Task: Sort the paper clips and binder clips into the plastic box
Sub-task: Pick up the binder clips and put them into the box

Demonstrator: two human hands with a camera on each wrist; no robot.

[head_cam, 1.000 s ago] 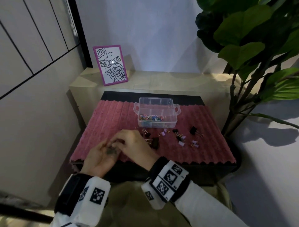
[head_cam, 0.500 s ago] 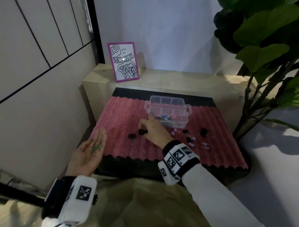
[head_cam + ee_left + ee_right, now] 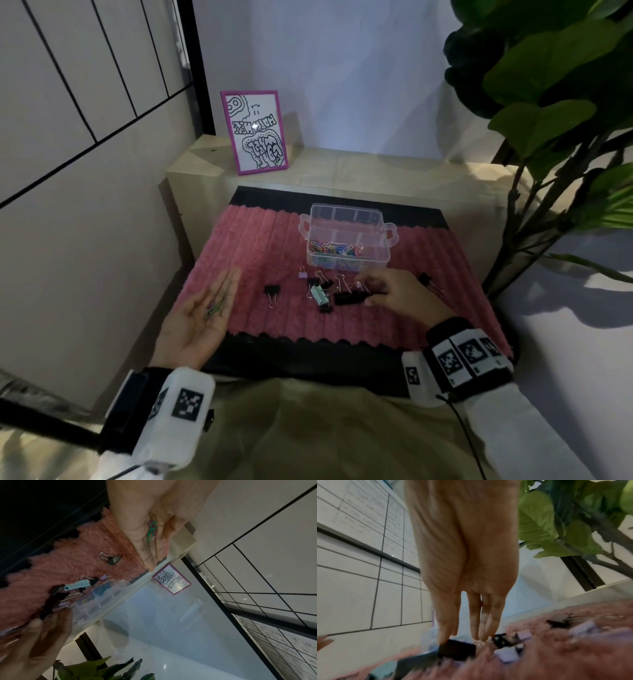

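Observation:
A clear plastic box (image 3: 347, 219) stands on the pink mat (image 3: 260, 246), with coloured paper clips (image 3: 334, 248) in its front compartment. Binder clips lie in front of it: a small black one (image 3: 272, 291), a teal one (image 3: 318, 294), a purple one (image 3: 303, 274) and a large black one (image 3: 347, 297). My right hand (image 3: 368, 291) reaches over this cluster with straight fingers, and a fingertip (image 3: 442, 638) touches the large black clip (image 3: 456, 650). My left hand (image 3: 222, 294) is held flat, palm up, at the mat's left edge, with a few paper clips (image 3: 151, 531) in the palm.
A pink-framed picture (image 3: 255, 132) leans on the pale wooden shelf (image 3: 376, 171) behind the mat. A leafy plant (image 3: 548, 102) rises on the right, and a tiled wall (image 3: 85, 102) closes the left. Another black binder clip (image 3: 424, 277) lies past my right hand.
My right hand left the left palm, touched a small black clip, then moved right to the cluster in front of the box. The left hand opened flat and stays palm up with its paper clips.

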